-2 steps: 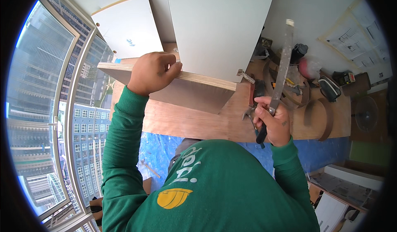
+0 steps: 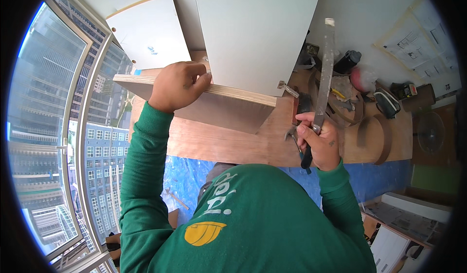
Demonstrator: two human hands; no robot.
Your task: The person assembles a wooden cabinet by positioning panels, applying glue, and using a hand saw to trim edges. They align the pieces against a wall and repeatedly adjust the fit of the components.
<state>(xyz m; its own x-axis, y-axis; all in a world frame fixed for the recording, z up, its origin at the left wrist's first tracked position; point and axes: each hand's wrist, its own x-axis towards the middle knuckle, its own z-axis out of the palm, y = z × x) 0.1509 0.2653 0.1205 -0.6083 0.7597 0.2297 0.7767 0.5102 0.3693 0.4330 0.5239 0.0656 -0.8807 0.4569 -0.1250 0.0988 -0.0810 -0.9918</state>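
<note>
My left hand (image 2: 179,87) is closed over the top edge of a plywood board (image 2: 228,111), which stands on its long side on the workbench (image 2: 214,144). Pale layers show along the board's upper edge. Away from the board, my right hand (image 2: 318,141) grips the black handle of a long flat file (image 2: 325,73). The file's worn grey blade points up and away from me, with a whitish tip. Just left of this hand lies a hammer (image 2: 292,133), partly hidden by my fingers.
White panels (image 2: 253,30) lean against the wall behind the board. Curled brown edging strips (image 2: 382,141), a dark bottle (image 2: 349,59) and a clothes iron (image 2: 386,103) crowd the bench's right side. Blue plastic sheeting (image 2: 187,176) covers the floor; a window (image 2: 48,127) is on the left.
The file's blade has swung to the left, with my right hand shifting slightly the same way. My left hand stays on the board.
</note>
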